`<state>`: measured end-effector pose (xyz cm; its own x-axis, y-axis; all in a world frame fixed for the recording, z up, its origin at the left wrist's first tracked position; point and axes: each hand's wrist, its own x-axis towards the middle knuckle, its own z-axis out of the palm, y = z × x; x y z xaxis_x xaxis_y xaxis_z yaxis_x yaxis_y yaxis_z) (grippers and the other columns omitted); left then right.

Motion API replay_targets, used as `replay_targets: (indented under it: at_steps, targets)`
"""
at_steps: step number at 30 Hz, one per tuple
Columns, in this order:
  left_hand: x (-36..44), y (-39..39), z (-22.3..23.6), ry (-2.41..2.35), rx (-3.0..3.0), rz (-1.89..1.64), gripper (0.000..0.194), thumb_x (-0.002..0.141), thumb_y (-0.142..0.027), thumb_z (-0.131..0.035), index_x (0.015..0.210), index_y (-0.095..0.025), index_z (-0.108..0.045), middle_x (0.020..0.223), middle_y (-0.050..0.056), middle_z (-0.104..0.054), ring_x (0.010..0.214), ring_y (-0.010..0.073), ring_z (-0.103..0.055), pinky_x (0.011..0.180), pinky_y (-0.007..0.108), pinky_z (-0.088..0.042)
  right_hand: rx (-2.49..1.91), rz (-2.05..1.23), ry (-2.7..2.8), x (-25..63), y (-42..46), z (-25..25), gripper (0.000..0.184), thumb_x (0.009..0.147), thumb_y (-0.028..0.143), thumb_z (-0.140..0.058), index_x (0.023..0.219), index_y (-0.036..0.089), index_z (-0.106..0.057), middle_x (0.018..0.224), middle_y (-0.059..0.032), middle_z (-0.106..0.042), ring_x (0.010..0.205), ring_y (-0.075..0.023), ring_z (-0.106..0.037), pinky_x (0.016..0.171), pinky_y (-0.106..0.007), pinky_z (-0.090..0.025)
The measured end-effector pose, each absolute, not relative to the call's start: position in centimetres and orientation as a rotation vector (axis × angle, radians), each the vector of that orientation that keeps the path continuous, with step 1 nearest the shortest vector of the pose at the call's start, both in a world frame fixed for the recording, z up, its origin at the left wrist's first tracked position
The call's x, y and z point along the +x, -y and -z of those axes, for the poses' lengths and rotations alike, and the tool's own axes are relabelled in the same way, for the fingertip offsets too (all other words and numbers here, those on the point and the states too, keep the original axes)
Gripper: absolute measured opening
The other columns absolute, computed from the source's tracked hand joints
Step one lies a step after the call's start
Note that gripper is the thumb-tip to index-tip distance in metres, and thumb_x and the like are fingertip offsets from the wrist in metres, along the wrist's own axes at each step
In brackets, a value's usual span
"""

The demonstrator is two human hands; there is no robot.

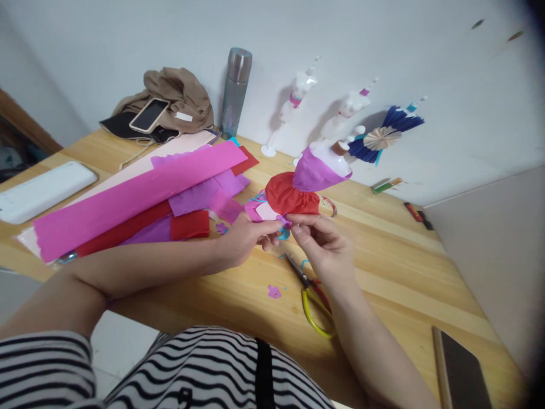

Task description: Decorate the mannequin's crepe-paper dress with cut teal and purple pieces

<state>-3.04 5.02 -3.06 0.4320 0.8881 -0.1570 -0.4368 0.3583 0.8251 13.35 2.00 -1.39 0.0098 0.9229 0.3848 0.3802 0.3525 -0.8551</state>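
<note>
Close together over the table, my left hand [240, 238] and my right hand [326, 250] pinch a small purple paper piece [284, 221] between their fingertips. Its exact shape is partly hidden by the fingers. Just beyond them stands or leans a small white mannequin with a purple paper bodice [317, 169] and a gathered red skirt [289, 194]. Scissors [317, 309] with yellow handles lie below my right hand, partly covered by that wrist. A purple paper flower cutout [274, 292] rests on the wood nearer to me, and another flower cutout [221, 228] is beside my left hand.
Coloured paper sheets [140, 196] are stacked at left, near a white case [46, 190]. Behind are a brown cloth [174, 99], a phone [149, 115], a flask [236, 91] and several white mannequins [303, 85]. A dark flat device [462, 369] lies at front right.
</note>
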Motion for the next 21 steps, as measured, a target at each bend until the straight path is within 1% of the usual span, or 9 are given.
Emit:
replay_targets:
  at_steps: [4,8,12,13,15,17,18,20,21]
  targets:
    - [-3.1,-5.1,3.1,-0.678,0.799,-0.947,0.023,0.07,-0.03,-0.079,0.078,-0.017,-0.063,0.067,-0.001,-0.062,0.057,0.0109,-0.058,0.046,0.022,-0.036,-1.183,-0.58,1.62,13.4,-2.3,1.9,0.013,0.09,0.025,-0.07,0.095,0.022,-0.081,0.062,0.0028,-0.06,0.053,-0.0134,-0.05,0.05,-0.027,-0.041]
    - [-3.2,-5.2,2.9,-0.686,0.812,-0.947,0.029,0.066,-0.035,-0.083,0.078,-0.017,-0.063,0.066,-0.001,-0.062,0.056,0.0108,-0.058,0.045,0.021,-0.037,-1.156,-0.702,1.648,13.5,-2.3,1.2,0.016,0.089,0.027,-0.071,0.1,0.022,-0.082,0.058,0.0045,-0.055,0.049,-0.0115,-0.045,0.046,-0.025,-0.037]
    - [-3.2,-5.2,2.6,-0.688,0.817,-0.958,0.033,0.064,-0.037,-0.085,0.08,-0.017,-0.065,0.069,-0.001,-0.064,0.056,0.0101,-0.058,0.045,0.021,-0.035,-1.105,-0.808,1.833,15.3,-1.8,-0.6,0.02,0.095,0.036,-0.068,0.099,0.023,-0.083,0.053,0.0052,-0.054,0.044,-0.0097,-0.039,0.044,-0.024,-0.033]
    - [-3.2,-5.2,2.6,-0.692,0.813,-0.959,0.034,0.064,-0.038,-0.086,0.08,-0.017,-0.065,0.07,-0.001,-0.065,0.056,0.01,-0.057,0.045,0.021,-0.034,-1.058,-0.823,1.92,16.4,-1.8,-1.0,0.023,0.096,0.039,-0.068,0.096,0.023,-0.084,0.052,0.0048,-0.054,0.043,-0.0099,-0.041,0.044,-0.025,-0.034]
    - [-3.2,-5.1,2.5,-0.703,0.812,-0.954,0.035,0.064,-0.039,-0.087,0.083,-0.017,-0.066,0.072,0.0,-0.066,0.057,0.0101,-0.057,0.046,0.021,-0.034,-0.926,-0.837,2.107,19.1,-2.3,-1.6,0.031,0.093,0.051,-0.072,0.084,0.024,-0.084,0.055,0.0013,-0.062,0.045,-0.0114,-0.049,0.046,-0.027,-0.04]
    - [-3.2,-5.1,2.5,-0.715,0.81,-0.952,0.037,0.064,-0.039,-0.088,0.084,-0.017,-0.066,0.073,0.0,-0.067,0.058,0.0104,-0.058,0.047,0.021,-0.034,-1.098,-0.609,1.984,22.3,-3.9,-1.9,0.042,0.088,0.063,-0.072,0.078,0.023,-0.081,0.057,-0.0012,-0.065,0.043,-0.0119,-0.048,0.044,-0.029,-0.039]
    - [-3.2,-5.0,2.4,-0.72,0.809,-0.953,0.038,0.063,-0.039,-0.088,0.084,-0.017,-0.066,0.073,0.0,-0.067,0.058,0.0106,-0.058,0.047,0.021,-0.034,-1.199,-0.51,1.889,23.9,-5.1,-1.8,0.044,0.095,0.062,-0.065,0.085,0.022,-0.082,0.062,-0.0039,-0.068,0.044,-0.0124,-0.047,0.045,-0.03,-0.038]
    - [-3.2,-5.0,2.4,-0.725,0.807,-0.954,0.039,0.063,-0.039,-0.089,0.084,-0.018,-0.066,0.072,0.0,-0.067,0.058,0.0109,-0.058,0.047,0.021,-0.034,-1.428,-0.364,1.788,26.5,-8.2,-1.5,0.043,0.105,0.044,-0.051,0.092,0.015,-0.081,0.067,-0.0102,-0.07,0.051,-0.0158,-0.054,0.05,-0.033,-0.042]
    - [-3.2,-5.0,2.4,-0.728,0.807,-0.955,0.039,0.063,-0.039,-0.089,0.085,-0.018,-0.065,0.072,0.0,-0.066,0.058,0.011,-0.058,0.047,0.022,-0.034,-1.838,-0.194,1.763,27.4,-9.8,-1.1,0.04,0.106,0.038,-0.048,0.094,0.016,-0.08,0.074,-0.0111,-0.073,0.061,-0.0183,-0.063,0.059,-0.033,-0.049]
